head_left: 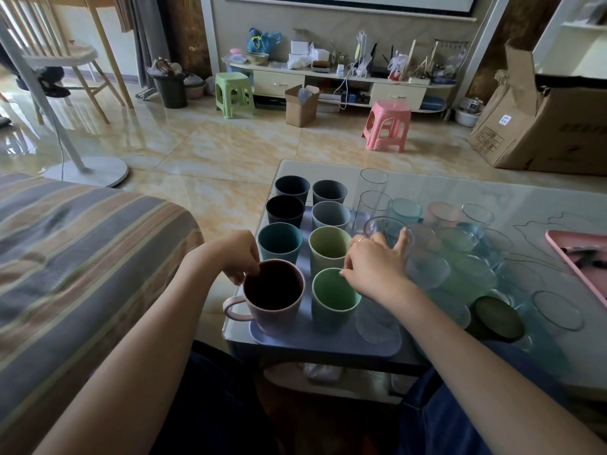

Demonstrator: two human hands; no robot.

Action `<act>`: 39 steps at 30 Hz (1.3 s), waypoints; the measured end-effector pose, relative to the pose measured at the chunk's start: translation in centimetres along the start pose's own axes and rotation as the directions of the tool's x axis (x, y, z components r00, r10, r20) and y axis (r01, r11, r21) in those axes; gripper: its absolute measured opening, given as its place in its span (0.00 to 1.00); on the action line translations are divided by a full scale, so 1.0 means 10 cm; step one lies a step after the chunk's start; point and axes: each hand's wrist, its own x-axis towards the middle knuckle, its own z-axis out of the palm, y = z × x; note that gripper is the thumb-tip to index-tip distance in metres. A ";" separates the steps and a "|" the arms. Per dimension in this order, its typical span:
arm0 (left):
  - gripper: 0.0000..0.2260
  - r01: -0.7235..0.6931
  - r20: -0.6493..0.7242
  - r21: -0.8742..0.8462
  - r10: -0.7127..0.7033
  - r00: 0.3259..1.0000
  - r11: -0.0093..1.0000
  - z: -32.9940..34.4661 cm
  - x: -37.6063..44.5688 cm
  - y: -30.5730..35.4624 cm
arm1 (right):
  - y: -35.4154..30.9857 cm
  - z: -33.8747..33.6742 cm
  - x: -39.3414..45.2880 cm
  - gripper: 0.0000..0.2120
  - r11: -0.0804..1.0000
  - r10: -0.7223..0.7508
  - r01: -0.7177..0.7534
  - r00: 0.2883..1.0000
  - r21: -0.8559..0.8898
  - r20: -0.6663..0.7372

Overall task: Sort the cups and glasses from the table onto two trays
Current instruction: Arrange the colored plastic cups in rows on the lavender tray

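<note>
Eight opaque cups lined up in two columns on the lilac tray (328, 348), pink mug (274, 298) at the near left corner. Left hand (241, 257) pinching the mug's far rim, fingers closed on it. Light, stiff, probably plastic; handle (231, 308) the surer hold. Right hand (374, 266) spread loosely, resting at the green cup (333, 298), gripping nothing. Clear glasses (460, 251) crowded beside on the table (542, 205): slippery, breakable, best taken around the body.

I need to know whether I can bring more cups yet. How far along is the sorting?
Done: opaque cups stand in two rows on the blue tray. In hand: the left hand pinches the pink mug by its rim at the tray's near corner; the right hand reaches among the clear glasses. Left: those glasses crowd the table, and the pink tray holds none in view.
</note>
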 end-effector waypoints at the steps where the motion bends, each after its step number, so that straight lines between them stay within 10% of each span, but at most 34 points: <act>1: 0.05 0.001 -0.003 0.007 -0.001 1.000 1.000 0.00 0.00 0.00 | 0.00 0.00 0.00 0.12 1.000 0.003 -0.003 1.000 0.009 -0.004; 12: 0.04 -0.018 0.000 0.001 0.018 1.000 1.000 0.01 0.05 0.02 | 0.01 0.01 0.00 0.14 0.995 0.010 -0.009 1.000 0.100 -0.007; 21: 0.10 -0.005 -0.015 -0.150 0.002 1.000 0.989 -0.06 0.06 -0.06 | 0.66 -0.27 0.06 0.04 0.774 0.169 -0.039 0.974 0.632 -0.147; 27: 0.13 0.034 -0.008 -0.200 -0.036 0.999 0.979 -0.05 0.08 -0.07 | 0.83 -0.23 -0.02 0.02 0.802 0.107 -0.086 0.994 0.591 -0.002; 39: 0.06 0.167 0.004 -0.193 -0.169 0.986 0.967 0.12 0.23 -0.31 | 0.94 -0.15 -0.08 0.03 0.732 0.262 -0.078 0.949 0.677 -0.175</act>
